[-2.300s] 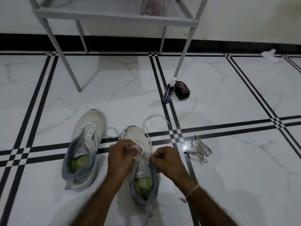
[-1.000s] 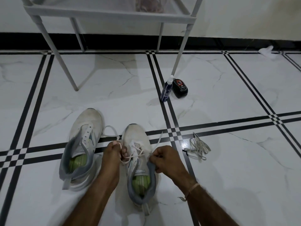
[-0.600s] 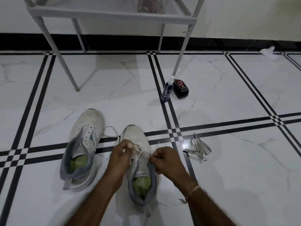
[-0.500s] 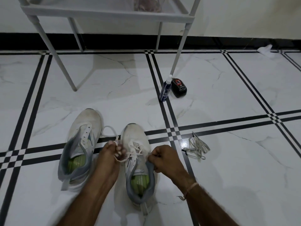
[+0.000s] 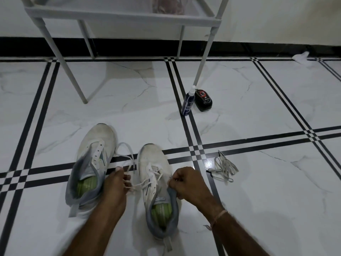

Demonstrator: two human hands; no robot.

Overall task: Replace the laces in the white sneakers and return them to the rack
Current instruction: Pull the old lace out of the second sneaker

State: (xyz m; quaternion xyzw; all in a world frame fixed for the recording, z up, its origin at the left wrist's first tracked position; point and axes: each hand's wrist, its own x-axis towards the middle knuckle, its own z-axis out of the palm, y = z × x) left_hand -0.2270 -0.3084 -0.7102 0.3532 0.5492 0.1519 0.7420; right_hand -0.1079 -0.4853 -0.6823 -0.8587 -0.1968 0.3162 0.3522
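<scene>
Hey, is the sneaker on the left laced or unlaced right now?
Unlaced. The left sneaker has bare eyelets; the lace runs only through the right sneaker.

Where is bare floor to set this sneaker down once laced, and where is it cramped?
Free: tile left of the unlaced sneaker, and the wide tile right of the spare lace bundle. Cramped: the gap to the half-laced sneaker, filled by the left hand and lace; around the spray bottle.

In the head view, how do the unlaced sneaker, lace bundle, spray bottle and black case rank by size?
Unlaced sneaker, largest.
Lace bundle.
Spray bottle and black case look alike, both farther away: unranked.
</scene>
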